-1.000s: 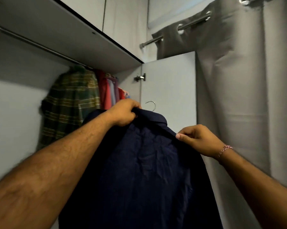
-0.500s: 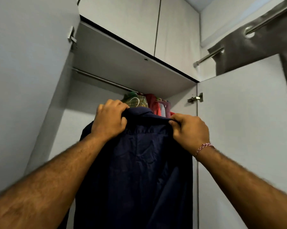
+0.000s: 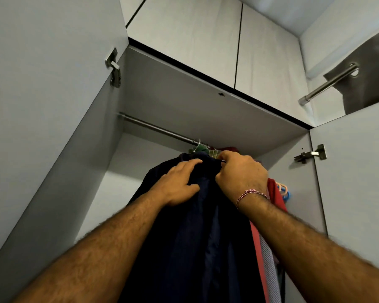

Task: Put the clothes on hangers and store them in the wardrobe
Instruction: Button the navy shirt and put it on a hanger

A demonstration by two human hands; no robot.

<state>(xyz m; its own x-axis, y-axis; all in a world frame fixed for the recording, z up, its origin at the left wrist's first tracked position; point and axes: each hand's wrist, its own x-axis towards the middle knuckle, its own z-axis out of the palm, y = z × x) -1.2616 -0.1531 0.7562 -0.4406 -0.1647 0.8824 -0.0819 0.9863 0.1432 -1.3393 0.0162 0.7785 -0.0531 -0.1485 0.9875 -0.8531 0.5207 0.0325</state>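
- While the navy shirt (image 3: pixel 190 237) hangs inside the open wardrobe (image 3: pixel 53 127), below the metal rail (image 3: pixel 158 129), both hands work at its collar.
- Left hand (image 3: pixel 179 182): fingers extended and lightly bent, lying flat against the shirt's upper shoulder area; nothing enclosed.
- Right hand (image 3: pixel 241 173): fingers curled, pinching the collar edge; a red-and-white thread bracelet (image 3: pixel 251 194) circles the wrist.
- A silver hanger hook (image 3: pixel 197 143) sits on the rail just above the collar.
- Red and striped garments (image 3: pixel 269 248) hang immediately right of the shirt.

A home bedroom: open wardrobe (image 3: pixel 53 106) with hanging rail (image 3: pixel 153 127), curtain (image 3: pixel 367 84) beside.
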